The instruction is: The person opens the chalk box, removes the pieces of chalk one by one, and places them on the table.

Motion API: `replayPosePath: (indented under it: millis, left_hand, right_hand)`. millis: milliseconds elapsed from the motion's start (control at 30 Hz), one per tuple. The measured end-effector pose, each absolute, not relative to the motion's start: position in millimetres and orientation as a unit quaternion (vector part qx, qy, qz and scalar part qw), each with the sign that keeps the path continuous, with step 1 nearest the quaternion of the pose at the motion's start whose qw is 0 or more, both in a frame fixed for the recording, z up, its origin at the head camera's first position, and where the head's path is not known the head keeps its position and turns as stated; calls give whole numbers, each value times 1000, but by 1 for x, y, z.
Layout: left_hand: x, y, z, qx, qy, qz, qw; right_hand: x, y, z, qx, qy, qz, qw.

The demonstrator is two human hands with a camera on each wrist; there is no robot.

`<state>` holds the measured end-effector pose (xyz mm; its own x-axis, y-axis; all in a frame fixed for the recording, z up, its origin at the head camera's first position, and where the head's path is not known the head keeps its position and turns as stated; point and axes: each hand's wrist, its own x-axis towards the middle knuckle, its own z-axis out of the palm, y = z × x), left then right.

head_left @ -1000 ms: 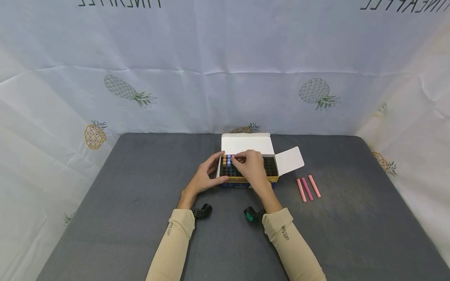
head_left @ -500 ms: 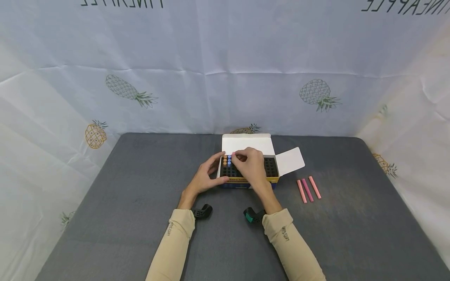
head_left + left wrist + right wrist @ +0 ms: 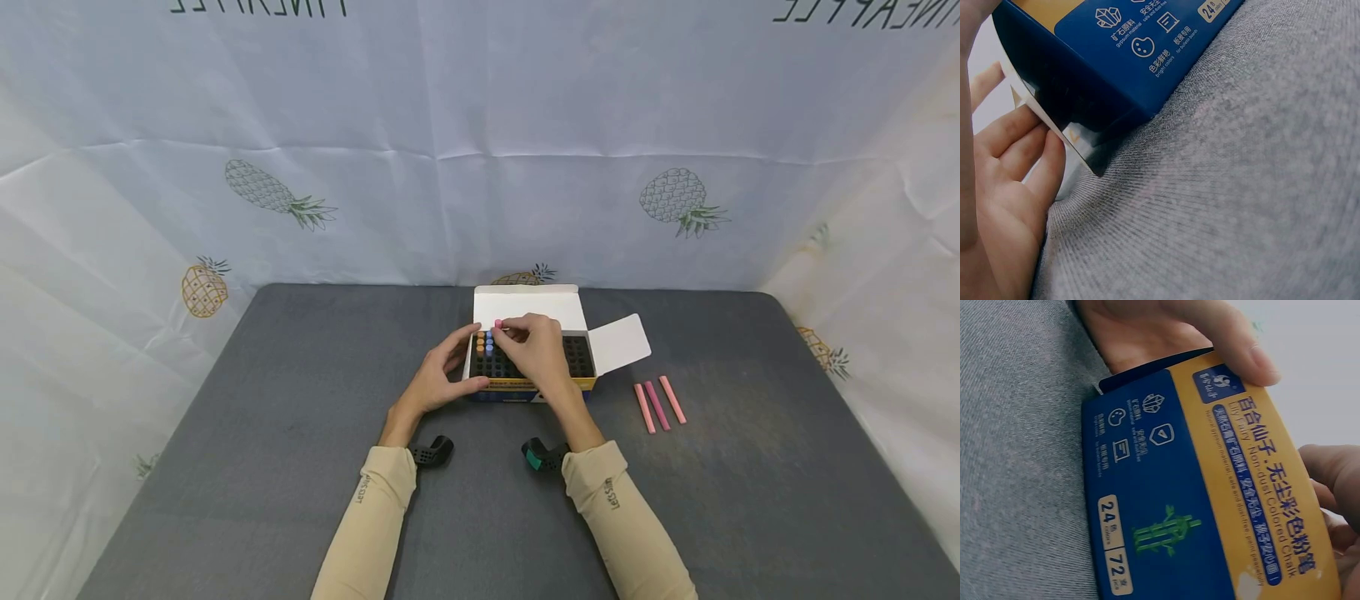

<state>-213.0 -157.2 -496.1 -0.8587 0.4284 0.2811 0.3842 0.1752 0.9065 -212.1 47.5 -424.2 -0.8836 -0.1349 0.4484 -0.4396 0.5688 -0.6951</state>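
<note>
An open blue and yellow box of coloured chalk [image 3: 510, 384] stands on the table in the head view. My left hand [image 3: 441, 377] grips its left end, thumb over the front edge; in the left wrist view the fingers [image 3: 1019, 134] touch the white side flap [image 3: 1057, 128]. My right hand [image 3: 542, 354] pinches a pink chalk stick [image 3: 498, 323] above the box's black holed insert [image 3: 579, 358]; the stick's lower part is hidden. Orange chalks [image 3: 480, 343] and blue chalks [image 3: 489, 344] stand upright in the holes at the left.
Three loose chalk sticks lie right of the box: a light pink one [image 3: 644, 408], a magenta one [image 3: 657, 406] and another pink one [image 3: 672, 400]. The white lid [image 3: 528, 304] stands up behind, and a white flap [image 3: 619, 342] sticks out right. A pineapple-print curtain [image 3: 480, 208] hangs behind the table.
The pink chalk stick in my right fingers has risen a little, showing more above the row of blue chalks. My right hand has shifted slightly upward; the left hand keeps its place.
</note>
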Motion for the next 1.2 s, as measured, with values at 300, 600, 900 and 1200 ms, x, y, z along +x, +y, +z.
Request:
replayPosePath:
  millis: [300, 600, 900, 1200]
  left_hand:
    - [-212, -156, -495, 274, 763, 585, 12]
    - [-211, -155, -489, 268, 769, 581, 17]
    - [-212, -156, -493, 267, 772, 577, 9]
    - [-211, -156, -493, 272, 766, 583, 11]
  right_hand:
    - [-208, 49, -410, 160, -858, 455, 177]
    - [-199, 52, -397, 167, -849, 467, 181]
    - [-186, 55, -388, 177, -844, 474, 177]
    - [-175, 59, -388, 177, -831, 501, 162]
